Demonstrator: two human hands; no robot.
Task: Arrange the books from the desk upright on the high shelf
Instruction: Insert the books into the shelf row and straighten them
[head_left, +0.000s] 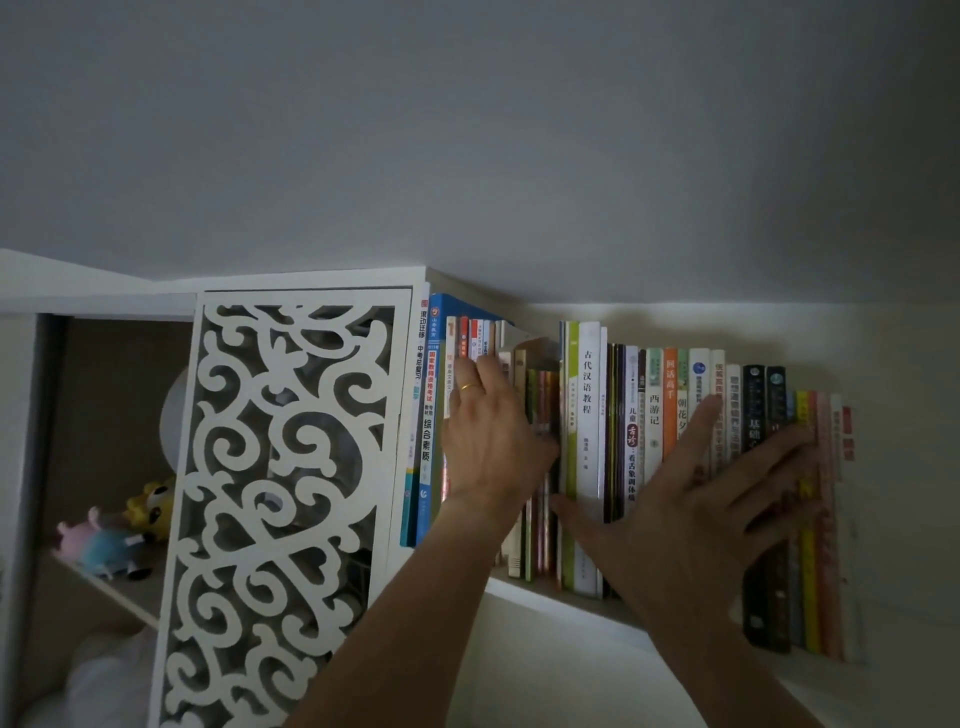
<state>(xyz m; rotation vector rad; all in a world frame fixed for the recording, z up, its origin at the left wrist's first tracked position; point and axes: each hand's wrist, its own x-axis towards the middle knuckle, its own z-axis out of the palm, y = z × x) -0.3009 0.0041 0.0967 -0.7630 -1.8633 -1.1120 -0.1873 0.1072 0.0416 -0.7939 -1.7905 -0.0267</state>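
High shelf (550, 590), centre-right of frame: books (587, 441) stand upright in a near-full row, a few shorter ones set back behind the left hand (488, 441). Left hand flat, fingers straight against the spines; right hand (711, 499) spread, pressing the row. Desk out of view; likely only straightening remains.

Two bare forearms reach into the dim frame — no sleeves, watch or bracelet visible on either. The left hand (488, 441) wears a thin gold band (469, 387) on one finger; the right hand (696, 514) shows no jewellery. Low light blurs finer detail — nails and knuckles cannot be made out clearly.
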